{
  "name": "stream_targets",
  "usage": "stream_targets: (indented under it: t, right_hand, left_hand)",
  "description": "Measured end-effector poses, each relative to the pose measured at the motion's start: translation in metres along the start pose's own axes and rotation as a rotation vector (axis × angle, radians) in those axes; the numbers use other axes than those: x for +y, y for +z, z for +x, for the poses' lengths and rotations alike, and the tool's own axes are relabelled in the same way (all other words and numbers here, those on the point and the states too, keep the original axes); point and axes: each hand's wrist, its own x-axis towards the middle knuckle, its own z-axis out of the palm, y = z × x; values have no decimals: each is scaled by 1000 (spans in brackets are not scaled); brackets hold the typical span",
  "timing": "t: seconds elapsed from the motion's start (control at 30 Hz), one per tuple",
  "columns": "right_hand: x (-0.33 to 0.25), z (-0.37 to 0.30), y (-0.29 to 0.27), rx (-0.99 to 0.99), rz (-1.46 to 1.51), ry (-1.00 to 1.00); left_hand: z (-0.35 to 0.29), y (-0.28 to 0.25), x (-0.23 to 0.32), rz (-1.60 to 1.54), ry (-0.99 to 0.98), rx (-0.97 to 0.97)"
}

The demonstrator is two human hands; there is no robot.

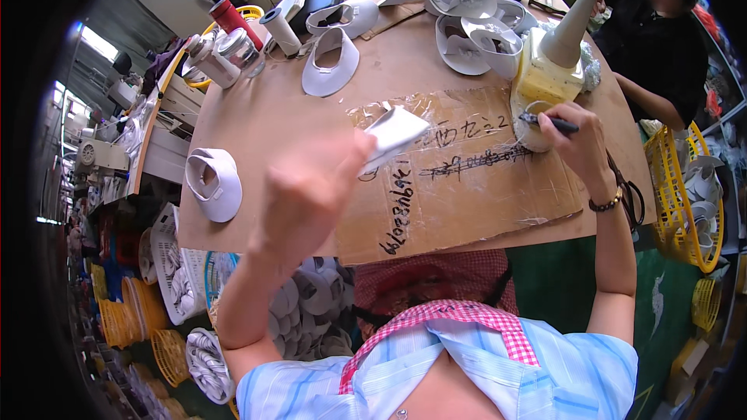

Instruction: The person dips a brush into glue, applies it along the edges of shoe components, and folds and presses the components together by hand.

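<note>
My left hand (307,187), blurred by motion, is raised over the table's near left part. Its fingers are closed on a folded white piece (398,131), perhaps fabric, above the cardboard sheet (498,206). In my right hand (582,140) is a black-handled brush (566,124); its tip points left, over a small pale dish (532,138) at the cardboard's right edge. Behind the dish stands a yellowish tub (545,78) with a grey cone (569,31) on it. White visors lie about: one at the left edge (226,198), another farther back (327,78).
More white visors (459,0) are heaped at the table's far side. Bottles and jars (226,62) stand at the far left. A person in black (654,39) is at the right, one hand by the cone. Yellow baskets (673,202) hold visors beside the table.
</note>
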Motion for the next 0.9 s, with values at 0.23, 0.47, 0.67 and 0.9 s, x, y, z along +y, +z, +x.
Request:
stream_targets:
  t: [0.23,0.47,0.67,0.9]
  right_hand:
    - [-14,-12,-16,-307,543,381]
    - [-107,-29,76,-475,518,-494]
    - [-112,-21,70,-262,372,-376]
    - [-139,-18,79,-473,416,-241]
  left_hand:
    - [-104,59,51,67,58,-195]
    - [-117,70,48,6,46,-56]
    - [-126,81,53,-22,48,10]
    - [-132,92,65,-34,79,-46]
